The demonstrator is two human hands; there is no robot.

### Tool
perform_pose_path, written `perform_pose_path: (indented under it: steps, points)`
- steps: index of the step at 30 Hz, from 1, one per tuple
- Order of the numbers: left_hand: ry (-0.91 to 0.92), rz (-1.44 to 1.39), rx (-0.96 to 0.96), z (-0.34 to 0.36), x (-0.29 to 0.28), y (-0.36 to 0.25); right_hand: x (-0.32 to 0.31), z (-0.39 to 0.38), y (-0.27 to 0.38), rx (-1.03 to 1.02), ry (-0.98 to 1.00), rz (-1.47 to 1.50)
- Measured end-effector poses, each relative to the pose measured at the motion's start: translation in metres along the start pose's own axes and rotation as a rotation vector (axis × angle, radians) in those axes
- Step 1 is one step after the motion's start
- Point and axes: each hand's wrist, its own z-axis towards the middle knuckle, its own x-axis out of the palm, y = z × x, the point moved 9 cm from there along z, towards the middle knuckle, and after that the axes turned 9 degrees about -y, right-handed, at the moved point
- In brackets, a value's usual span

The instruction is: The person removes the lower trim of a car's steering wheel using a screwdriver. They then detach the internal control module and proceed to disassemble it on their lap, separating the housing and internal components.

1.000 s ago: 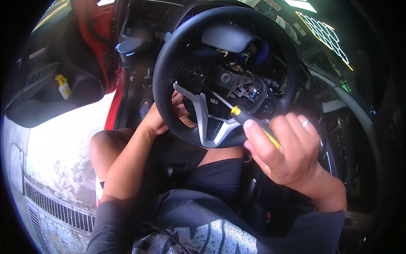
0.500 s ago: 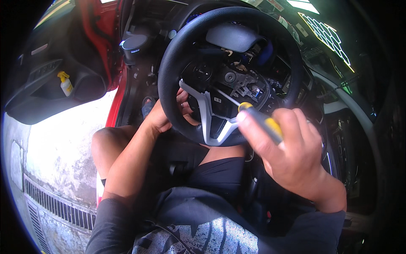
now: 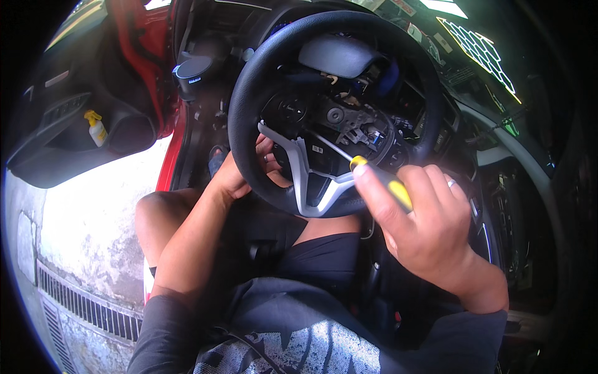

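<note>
1. The right hand (image 3: 430,218) grips a black-and-yellow screwdriver (image 3: 358,163) by the handle, its shaft angled into a steering wheel (image 3: 248,93) with an exposed hub.
2. The tip sits near V-shaped silver trim (image 3: 300,174); contact, I cannot tell.
3. Behind the wheel's left rim, the left hand (image 3: 233,176) curls, any grip hidden.
4. Beyond, a spray bottle (image 3: 96,129) stands at the open car door (image 3: 56,149).
</note>
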Motion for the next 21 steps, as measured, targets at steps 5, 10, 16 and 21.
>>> perform_pose_path:
  steps: [5,10,16,21]
  points:
    - [0.038,-0.001,0.006,0.006,-0.006,0.005,0.002,-0.007,0.006,-0.096,-0.184,0.080]
    - [0.028,0.018,0.037,0.005,-0.008,0.001,0.003,-0.006,0.000,0.041,0.033,0.085]
    - [0.023,0.035,0.006,0.004,0.001,0.004,-0.003,-0.005,0.000,-0.014,-0.123,0.175]
    - [-0.073,0.210,-0.068,-0.001,-0.007,0.005,0.007,-0.009,-0.012,0.020,-0.178,0.241]
